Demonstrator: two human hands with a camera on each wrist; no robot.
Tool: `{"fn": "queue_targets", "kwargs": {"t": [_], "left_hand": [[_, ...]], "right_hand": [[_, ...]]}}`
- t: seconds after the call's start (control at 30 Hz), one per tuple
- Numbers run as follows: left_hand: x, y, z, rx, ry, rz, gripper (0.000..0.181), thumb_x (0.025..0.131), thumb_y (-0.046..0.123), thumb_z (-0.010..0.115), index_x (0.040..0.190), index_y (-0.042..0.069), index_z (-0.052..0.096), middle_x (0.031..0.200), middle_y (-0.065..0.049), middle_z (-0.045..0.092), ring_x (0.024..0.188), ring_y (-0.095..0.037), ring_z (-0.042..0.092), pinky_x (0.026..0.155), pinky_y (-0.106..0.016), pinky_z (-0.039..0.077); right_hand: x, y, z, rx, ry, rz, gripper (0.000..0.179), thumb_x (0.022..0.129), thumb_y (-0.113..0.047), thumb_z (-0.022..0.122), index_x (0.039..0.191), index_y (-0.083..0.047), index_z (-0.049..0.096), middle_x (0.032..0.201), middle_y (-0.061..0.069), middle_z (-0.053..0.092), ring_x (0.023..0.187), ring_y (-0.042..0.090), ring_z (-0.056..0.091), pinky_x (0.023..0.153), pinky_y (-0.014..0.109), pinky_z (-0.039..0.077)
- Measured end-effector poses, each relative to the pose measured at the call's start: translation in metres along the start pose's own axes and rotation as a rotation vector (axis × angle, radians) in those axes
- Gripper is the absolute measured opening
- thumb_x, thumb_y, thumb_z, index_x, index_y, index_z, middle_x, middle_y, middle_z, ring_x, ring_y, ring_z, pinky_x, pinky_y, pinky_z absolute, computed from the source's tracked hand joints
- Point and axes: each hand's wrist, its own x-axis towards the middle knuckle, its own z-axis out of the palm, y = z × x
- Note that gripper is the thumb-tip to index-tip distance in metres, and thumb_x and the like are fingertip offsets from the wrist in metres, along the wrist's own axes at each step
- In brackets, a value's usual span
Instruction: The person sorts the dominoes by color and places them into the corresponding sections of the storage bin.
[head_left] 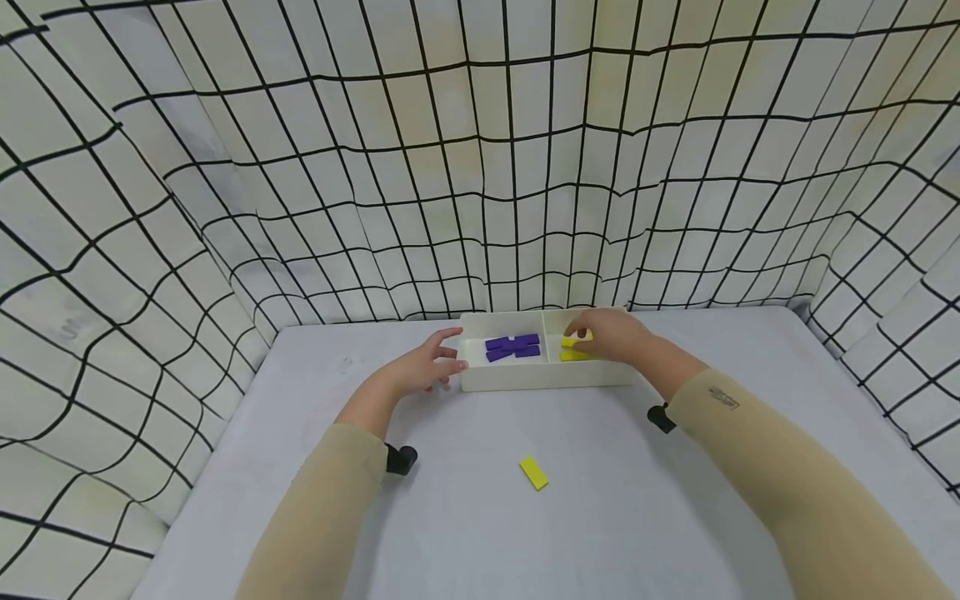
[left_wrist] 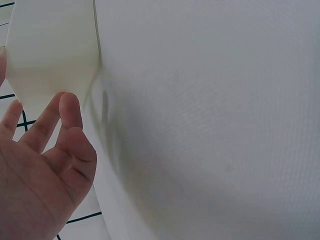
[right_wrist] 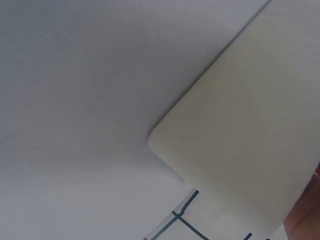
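Observation:
A white two-compartment box stands at the back of the table. Several flat purple blocks lie criss-crossed in its left compartment. Yellow blocks are in the right one, partly covered by my right hand, whose curled fingers and thumb pinch a yellow block inside. My left hand is at the box's left end, fingers spread and loosely bent; in the left wrist view its fingertips are right at the end wall. A single yellow block lies on the table in front of the box.
The white table extends in front of the box. Behind and on both sides rise white cloth walls with a black grid, close to the box's back edge. A black wrist camera sits under each sleeve.

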Motion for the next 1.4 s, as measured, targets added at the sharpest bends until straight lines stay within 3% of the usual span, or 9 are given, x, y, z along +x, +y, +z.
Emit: {"fn": "queue_targets", "kwargs": {"t": [0.73,0.97,1.23,1.4], "left_hand": [[0.004,-0.001,-0.001,0.0,-0.004,-0.005,0.071,0.1,0.04,0.058,0.157,0.036,0.014,0.152,-0.01,0.041,0.105,-0.023,0.058,0.08,-0.036,0.047],[0.003,-0.001,0.0,-0.016,-0.002,-0.012,0.071,0.1,0.039,0.058,0.157,0.035,0.014,0.153,-0.011,0.04,0.103,-0.024,0.058,0.081,-0.036,0.047],[0.004,0.0,0.0,-0.023,-0.005,-0.012,0.072,0.1,0.038,0.058,0.157,0.035,0.014,0.153,-0.012,0.039,0.103,-0.025,0.058,0.083,-0.038,0.047],[0.005,-0.001,0.001,-0.017,-0.004,-0.011,0.072,0.1,0.039,0.058,0.156,0.036,0.014,0.153,-0.012,0.04,0.103,-0.025,0.058,0.082,-0.038,0.048]], "right_hand": [[-0.052,-0.013,-0.014,0.064,0.108,-0.03,0.034,0.092,-0.028,0.072,0.123,-0.015,0.07,0.106,0.0,0.068,0.101,0.026,0.063,0.087,0.042,0.051],[-0.067,-0.028,-0.01,0.026,0.075,-0.065,0.032,0.09,-0.029,0.074,0.12,-0.017,0.072,0.101,-0.005,0.067,0.091,0.019,0.062,0.079,0.036,0.051],[-0.074,-0.043,0.005,0.048,0.009,-0.082,0.033,0.09,-0.031,0.074,0.121,-0.02,0.071,0.11,-0.003,0.07,0.103,0.02,0.064,0.087,0.037,0.051],[-0.077,-0.048,0.016,0.048,-0.008,-0.127,0.03,0.09,-0.03,0.075,0.118,-0.02,0.072,0.108,-0.006,0.07,0.101,0.016,0.063,0.085,0.033,0.051]]}}
